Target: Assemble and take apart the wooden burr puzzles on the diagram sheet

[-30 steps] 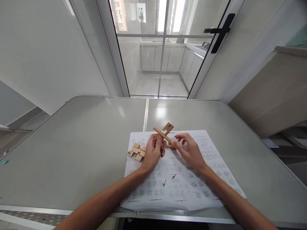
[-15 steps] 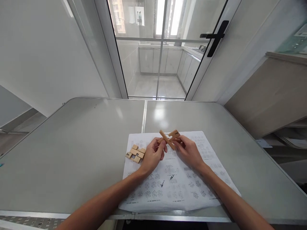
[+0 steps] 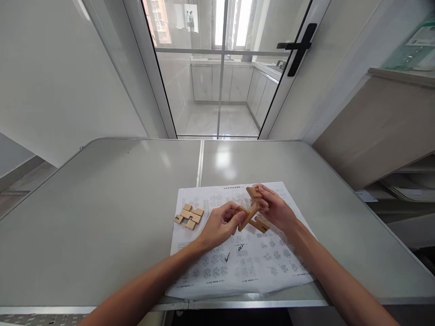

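Note:
Over the printed sheet [image 3: 217,283], my left hand [image 3: 219,224] pinches brown wooden puzzle pieces, with one flat bar [image 3: 249,217] standing tilted at its fingertips. My right hand [image 3: 277,207] is closed on another brown wooden puzzle piece [image 3: 253,193], raised just behind that bar. A notched wooden piece with a black mark [image 3: 261,225] sticks out to the right below the bar; whether it is joined to the pieces in my left hand I cannot tell. Left of my hands, a flat cluster of paler wooden pieces [image 3: 188,216], one marked 3, rests on the sheet.
The grey table [image 3: 102,226] has a metal seam [image 3: 200,163] running away from me. Beyond its far edge stands a glass door [image 3: 204,99] with a black handle [image 3: 301,47]. A wooden shelf unit [image 3: 380,131] adjoins the right side.
My right hand has lifted up and back with a piece in it. The bar at my left hand has turned to lean the other way, and the marked piece now points down to the right.

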